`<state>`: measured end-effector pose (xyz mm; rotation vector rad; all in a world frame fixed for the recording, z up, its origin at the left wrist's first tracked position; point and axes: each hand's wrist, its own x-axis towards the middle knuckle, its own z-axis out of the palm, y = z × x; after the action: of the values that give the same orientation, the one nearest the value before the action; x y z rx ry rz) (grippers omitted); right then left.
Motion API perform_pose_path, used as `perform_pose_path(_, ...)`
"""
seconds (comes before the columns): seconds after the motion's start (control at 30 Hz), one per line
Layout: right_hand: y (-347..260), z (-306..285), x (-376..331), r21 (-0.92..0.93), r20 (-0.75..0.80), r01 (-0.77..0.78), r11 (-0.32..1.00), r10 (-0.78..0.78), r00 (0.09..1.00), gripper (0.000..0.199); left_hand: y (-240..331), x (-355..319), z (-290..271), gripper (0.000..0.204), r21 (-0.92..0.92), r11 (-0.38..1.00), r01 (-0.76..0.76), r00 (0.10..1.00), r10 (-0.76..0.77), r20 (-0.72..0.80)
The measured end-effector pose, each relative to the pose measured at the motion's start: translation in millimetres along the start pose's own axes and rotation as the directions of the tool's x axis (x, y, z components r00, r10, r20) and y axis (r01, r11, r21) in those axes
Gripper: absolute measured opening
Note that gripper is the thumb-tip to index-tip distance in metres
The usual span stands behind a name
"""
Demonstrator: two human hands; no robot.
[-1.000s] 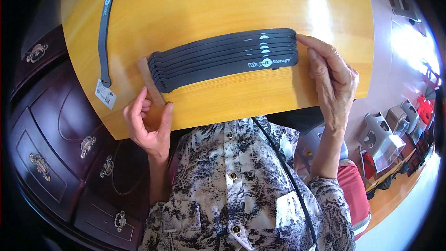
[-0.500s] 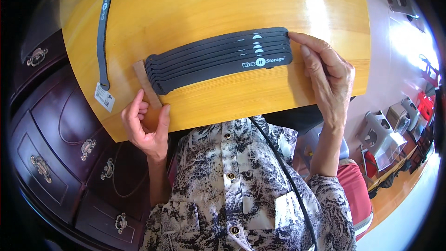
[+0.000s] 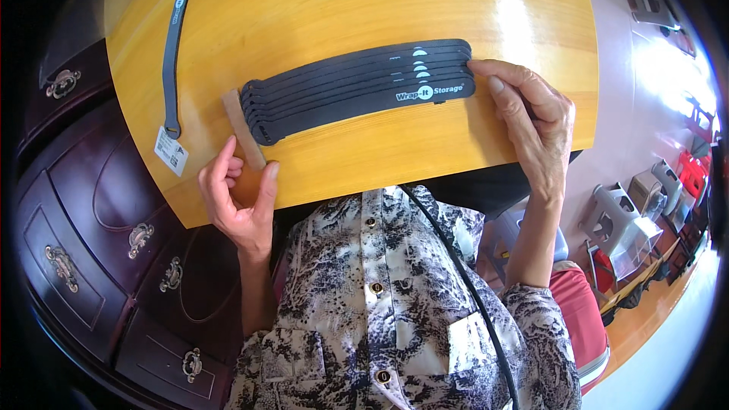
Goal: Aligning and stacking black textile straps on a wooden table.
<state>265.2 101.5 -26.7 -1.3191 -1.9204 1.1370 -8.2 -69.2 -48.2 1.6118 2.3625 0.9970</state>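
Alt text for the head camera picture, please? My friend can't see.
Overlapping dark gray straps lie on a yellow wood-grain table, right hand at their right end, left hand by a tan strip. Farther left lies another strap with a white tag.

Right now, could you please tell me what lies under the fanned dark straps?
The straps rest on the yellow tabletop, visible around them; whatever their stack covers cannot be seen.

glossy yellow wood-look table [image 3: 342, 4] with a stack of dark straps [image 3: 357, 89] overlapping stepwise across the middle, a skinny brown strip [image 3: 244, 129] right by their left ends, and off to the left one loose strap [image 3: 172, 49] with a white tag [image 3: 170, 151] at its near end
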Motion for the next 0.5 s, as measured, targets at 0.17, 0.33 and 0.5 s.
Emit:
perform_pose_path(0.17, 2.2, 5.0, 1.0, -0.012, -0.007, 0.0, 1.0, -0.001, 1.0, 0.017, -4.7, 0.6, 3.1, 0.054, -0.023, 1.0, 0.005, 1.0, -0.005, 0.0)
perform_pose_path(0.33, 4.0, 4.1, 1.0, 0.003, 0.002, 0.003, 1.0, -0.003, 1.0, 0.017, -4.5, 0.4, 4.6, 0.053, -0.025, 1.0, 0.005, 1.0, -0.005, -0.002)
perform_pose_path(0.5, 6.8, 2.7, 0.1, 0.036, 0.013, -0.004, 0.999, 0.004, 1.0, 0.016, -3.8, -0.9, 4.9, 0.053, -0.007, 1.0, 0.01, 1.0, -0.01, 0.001)
